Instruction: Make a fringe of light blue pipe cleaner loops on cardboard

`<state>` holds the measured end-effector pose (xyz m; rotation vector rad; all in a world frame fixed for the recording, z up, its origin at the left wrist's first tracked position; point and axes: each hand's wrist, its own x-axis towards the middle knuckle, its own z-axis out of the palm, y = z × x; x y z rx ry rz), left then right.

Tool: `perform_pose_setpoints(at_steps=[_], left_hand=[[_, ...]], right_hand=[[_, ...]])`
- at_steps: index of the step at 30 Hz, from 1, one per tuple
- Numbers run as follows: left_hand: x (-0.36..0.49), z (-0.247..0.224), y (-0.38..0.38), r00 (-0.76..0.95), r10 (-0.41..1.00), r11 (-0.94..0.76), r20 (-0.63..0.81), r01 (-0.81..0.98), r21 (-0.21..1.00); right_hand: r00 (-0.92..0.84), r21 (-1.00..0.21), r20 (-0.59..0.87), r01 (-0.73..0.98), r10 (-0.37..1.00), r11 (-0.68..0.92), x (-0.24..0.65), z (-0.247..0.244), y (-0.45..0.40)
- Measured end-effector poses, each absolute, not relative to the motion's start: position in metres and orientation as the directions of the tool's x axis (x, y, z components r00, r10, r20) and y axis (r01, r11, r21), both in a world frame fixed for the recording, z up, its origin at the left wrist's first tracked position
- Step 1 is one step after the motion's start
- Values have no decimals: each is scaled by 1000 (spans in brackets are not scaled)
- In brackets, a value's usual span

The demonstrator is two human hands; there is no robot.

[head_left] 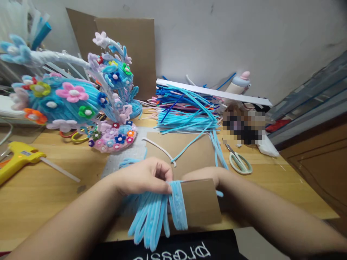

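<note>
Light blue pipe cleaners (178, 207) are wound side by side around a piece of cardboard (202, 202) near the table's front edge. My left hand (149, 177) pinches the top of this winding between thumb and fingers. Below that hand hangs a fan of looped light blue pipe cleaners (149, 220). My right hand (204, 175) is behind the cardboard, its fingers hidden. A blue tip pokes out past the cardboard's right side. Beyond the hands, one white and one blue pipe cleaner (192, 142) lie on a flat cardboard sheet (159, 142).
Blue flower-covered pipe-cleaner pieces (67, 101) stand at the left, with a yellow glue gun (23, 157) in front. Piled pipe cleaners (187, 121) lie at the back centre. Scissors (240, 162) rest at the right, and a bottle (238, 85) stands by the wall.
</note>
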<state>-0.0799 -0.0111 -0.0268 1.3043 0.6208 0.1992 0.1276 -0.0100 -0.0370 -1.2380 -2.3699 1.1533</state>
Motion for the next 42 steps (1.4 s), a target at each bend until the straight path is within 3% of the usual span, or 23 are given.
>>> perform_pose_setpoints(at_steps=[1, 3, 5, 7, 10, 18, 22, 28, 30, 33, 37, 42], left_hand=[[-78, -27, -12, 835, 446, 255, -322, 226, 940], [-76, -29, -14, 844, 431, 232, -320, 239, 943], [-75, -29, -14, 846, 433, 215, -311, 238, 947], [-75, -29, -14, 849, 432, 200, -304, 238, 950], [-76, -29, -15, 853, 430, 172, -295, 243, 955], [-77, -30, -14, 843, 445, 82, -304, 300, 950], [-77, -31, -12, 841, 436, 66, -322, 327, 943], [-75, -35, -12, 832, 439, 52, -339, 353, 934], [-74, -37, -12, 820, 453, 37, -351, 376, 926], [-73, -40, -12, 797, 486, 16, -359, 402, 915], [-71, -46, -10, 728, 574, 27, -376, 441, 897], [-69, -53, -8, 615, 694, 123, -374, 410, 904]], right_hand=[[-683, -753, -255, 584, 685, 302, 123, -37, -3], [-782, -794, -522, 591, 339, 140, 116, -35, 9], [-760, -760, -649, 648, 15, -55, 112, -32, 15], [-721, -702, -686, 691, -96, -170, 109, -28, 19], [-689, -656, -716, 719, -111, -227, 107, -23, 20], [-652, -615, -758, 712, 6, -338, 103, -8, 22], [-709, -634, -702, 664, -64, -397, 110, -9, 28], [-662, -607, -744, 726, -89, -324, 116, -16, 32], [-658, -637, -751, 742, -49, -210, 114, -12, 32], [-645, -634, -753, 764, 127, 122, 107, 1, 29], [-581, -383, -667, 804, 466, 454, 99, 20, 15], [-577, -44, -337, 799, 744, 600, 97, 22, -13]])
